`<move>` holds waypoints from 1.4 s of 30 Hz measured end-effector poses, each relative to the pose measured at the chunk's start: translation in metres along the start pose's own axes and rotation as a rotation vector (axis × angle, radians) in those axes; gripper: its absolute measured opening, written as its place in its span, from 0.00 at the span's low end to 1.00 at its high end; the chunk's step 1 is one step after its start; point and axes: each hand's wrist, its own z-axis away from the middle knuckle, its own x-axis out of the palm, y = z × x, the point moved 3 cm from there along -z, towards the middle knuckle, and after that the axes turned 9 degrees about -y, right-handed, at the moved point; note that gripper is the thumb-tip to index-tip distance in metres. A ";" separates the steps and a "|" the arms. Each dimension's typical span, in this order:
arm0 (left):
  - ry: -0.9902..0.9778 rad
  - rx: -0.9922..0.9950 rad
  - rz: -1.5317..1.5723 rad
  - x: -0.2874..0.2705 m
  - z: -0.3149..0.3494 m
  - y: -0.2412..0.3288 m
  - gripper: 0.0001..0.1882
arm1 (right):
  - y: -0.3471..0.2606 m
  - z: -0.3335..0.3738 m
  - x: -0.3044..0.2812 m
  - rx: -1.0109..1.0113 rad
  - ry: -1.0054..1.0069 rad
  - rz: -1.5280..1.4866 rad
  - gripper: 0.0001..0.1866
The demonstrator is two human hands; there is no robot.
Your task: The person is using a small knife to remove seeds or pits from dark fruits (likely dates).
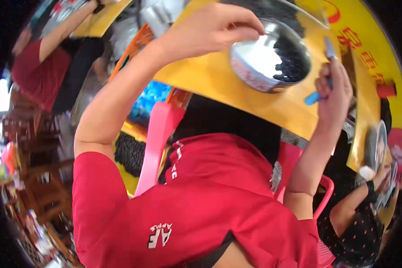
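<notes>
A shiny metal bowl [256, 81] with a patterned outside stands on the yellow table [196, 73] before me. Black pieces [292, 58] lie along its right side, too blurred to name. Over the bowl's far left rim hangs my left hand [230, 27], thumb and fingers drawn together in a pinch. Whatever may be between those fingertips is hidden. To the right of the bowl, my right hand [336, 85] is closed round a knife [312, 98] with a blue handle. Its short blade points away from me.
Beyond the bowl sits a wide container [279, 12] of dark stuff. A pink plastic chair [154, 138] is under me, beside an orange crate [176, 97] with a blue bag [149, 99]. Co-workers sit at far left [40, 73] and lower right [357, 232], the latter near another bowl [380, 145].
</notes>
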 end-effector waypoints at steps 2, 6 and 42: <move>-0.105 0.146 -0.024 0.029 -0.043 -0.007 0.13 | -0.001 0.001 -0.003 0.011 -0.025 -0.072 0.12; -0.588 -0.074 -0.324 0.079 -0.113 -0.030 0.11 | -0.007 0.006 -0.006 -0.001 0.021 -0.027 0.13; -0.124 -0.117 1.242 0.103 -0.052 0.020 0.11 | -0.003 0.011 0.011 0.144 -0.129 -0.130 0.16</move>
